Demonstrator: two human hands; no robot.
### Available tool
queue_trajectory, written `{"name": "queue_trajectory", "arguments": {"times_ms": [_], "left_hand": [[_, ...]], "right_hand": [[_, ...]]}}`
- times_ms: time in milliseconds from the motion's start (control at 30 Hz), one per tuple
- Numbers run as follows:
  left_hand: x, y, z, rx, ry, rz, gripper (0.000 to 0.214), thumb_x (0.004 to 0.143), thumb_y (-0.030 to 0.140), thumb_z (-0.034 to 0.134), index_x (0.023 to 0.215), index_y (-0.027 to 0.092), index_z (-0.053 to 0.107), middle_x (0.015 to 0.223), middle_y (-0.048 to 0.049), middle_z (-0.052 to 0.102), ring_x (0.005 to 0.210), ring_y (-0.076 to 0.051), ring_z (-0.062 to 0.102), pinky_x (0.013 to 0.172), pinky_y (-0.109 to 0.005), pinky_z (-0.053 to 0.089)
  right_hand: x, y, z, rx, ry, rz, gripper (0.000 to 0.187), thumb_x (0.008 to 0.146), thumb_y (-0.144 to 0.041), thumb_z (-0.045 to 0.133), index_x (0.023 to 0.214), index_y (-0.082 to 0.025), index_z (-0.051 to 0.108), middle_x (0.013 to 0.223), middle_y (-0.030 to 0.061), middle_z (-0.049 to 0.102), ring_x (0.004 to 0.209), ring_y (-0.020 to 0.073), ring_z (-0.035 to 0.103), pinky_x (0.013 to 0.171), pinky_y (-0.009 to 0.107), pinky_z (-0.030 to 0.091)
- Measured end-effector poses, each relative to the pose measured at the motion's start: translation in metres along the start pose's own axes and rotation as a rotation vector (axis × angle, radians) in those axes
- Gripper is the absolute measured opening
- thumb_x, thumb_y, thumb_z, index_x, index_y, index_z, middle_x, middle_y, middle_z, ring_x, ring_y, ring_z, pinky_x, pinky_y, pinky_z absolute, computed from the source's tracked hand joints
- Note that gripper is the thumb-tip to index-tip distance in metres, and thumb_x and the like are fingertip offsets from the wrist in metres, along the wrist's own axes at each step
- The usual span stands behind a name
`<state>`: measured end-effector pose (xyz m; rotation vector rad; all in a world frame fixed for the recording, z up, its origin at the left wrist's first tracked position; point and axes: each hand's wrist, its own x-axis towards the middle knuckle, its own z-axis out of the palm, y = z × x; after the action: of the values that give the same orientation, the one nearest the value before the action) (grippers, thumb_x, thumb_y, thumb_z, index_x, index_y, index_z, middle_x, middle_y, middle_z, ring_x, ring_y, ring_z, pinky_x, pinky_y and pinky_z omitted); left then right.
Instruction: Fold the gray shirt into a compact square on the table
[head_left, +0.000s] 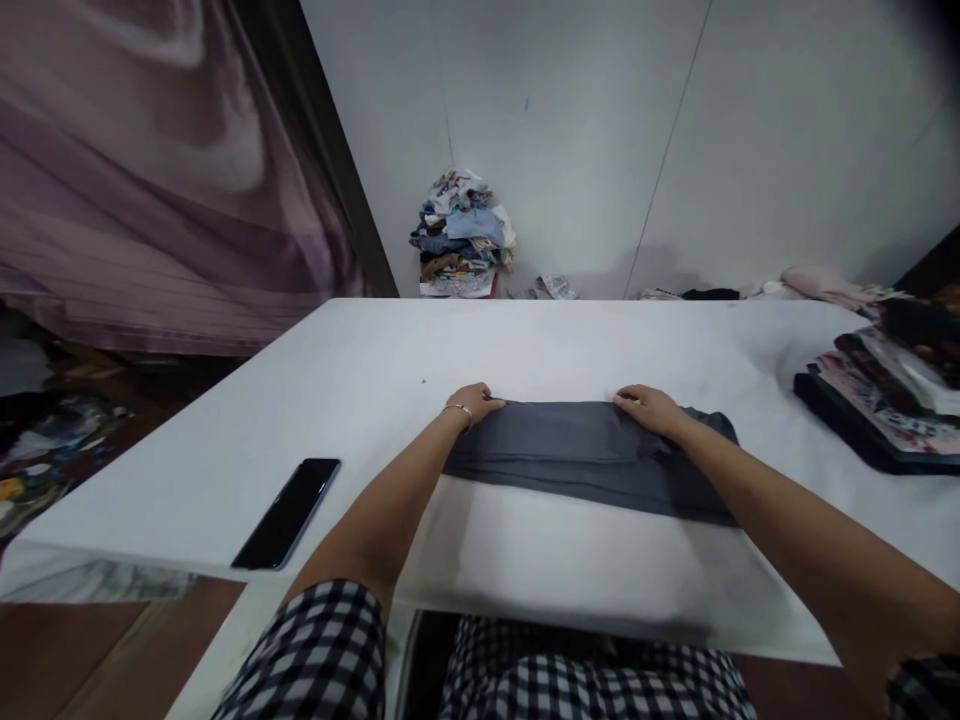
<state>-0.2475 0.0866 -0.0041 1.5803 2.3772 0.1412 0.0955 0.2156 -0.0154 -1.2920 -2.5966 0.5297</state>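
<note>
A dark grey garment (577, 455) lies folded into a long strip across the middle of the white table (375, 380). My left hand (475, 402) rests on its far left corner, fingers curled over the cloth edge; a thin bracelet sits on that wrist. My right hand (649, 408) presses on the far edge toward the right, fingers bent and gripping the fabric. Both forearms reach over the near table edge.
A black phone (287, 512) lies face up near the table's left front edge. A stack of folded printed clothes (885, 395) sits at the right edge. A heap of clothes (461, 235) lies on the floor by the far wall. A purple curtain (150, 170) hangs at left.
</note>
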Motion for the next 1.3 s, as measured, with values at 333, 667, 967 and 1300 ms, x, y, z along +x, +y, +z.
{"name": "queue_trajectory", "arguments": {"times_ms": [333,667,967,1300], "left_hand": [[-0.029,-0.007,0.005,0.048,0.294,0.190,0.028,0.090,0.034,0.049,0.108,0.019,0.065,0.111,-0.0079,0.065,0.107,-0.023,0.055,0.093,-0.034,0.041],[-0.084,-0.019,0.029,-0.021,0.229,0.529,0.030,0.082,0.039,0.060,0.105,0.021,0.066,0.113,-0.0077,0.063,0.103,-0.024,0.056,0.091,-0.040,0.044],[-0.083,-0.012,0.031,-0.035,0.179,0.446,0.025,0.086,0.030,0.046,0.089,0.024,0.069,0.112,-0.0038,0.066,0.108,-0.021,0.057,0.099,-0.034,0.042],[-0.090,-0.008,0.034,-0.084,0.220,0.367,0.026,0.081,0.027,0.046,0.093,0.023,0.068,0.113,-0.0055,0.066,0.111,-0.021,0.056,0.102,-0.033,0.041]], "right_hand": [[-0.038,0.016,-0.012,0.257,0.314,-0.035,0.036,0.084,-0.046,0.050,0.107,-0.022,0.066,0.123,0.0084,0.063,0.117,0.0263,0.055,0.095,0.041,0.047],[-0.135,0.038,-0.011,0.109,0.286,-0.091,0.037,0.080,-0.030,0.054,0.116,-0.024,0.061,0.113,0.0065,0.063,0.105,0.0230,0.058,0.091,0.039,0.047],[-0.096,0.025,-0.013,-0.222,0.123,0.166,0.030,0.089,-0.027,0.044,0.104,-0.020,0.069,0.103,0.0086,0.066,0.097,0.0225,0.059,0.082,0.031,0.044],[-0.111,0.045,-0.027,-0.165,0.197,0.216,0.037,0.087,-0.018,0.042,0.118,-0.021,0.062,0.119,0.0086,0.064,0.106,0.0249,0.058,0.085,0.033,0.045]]}}
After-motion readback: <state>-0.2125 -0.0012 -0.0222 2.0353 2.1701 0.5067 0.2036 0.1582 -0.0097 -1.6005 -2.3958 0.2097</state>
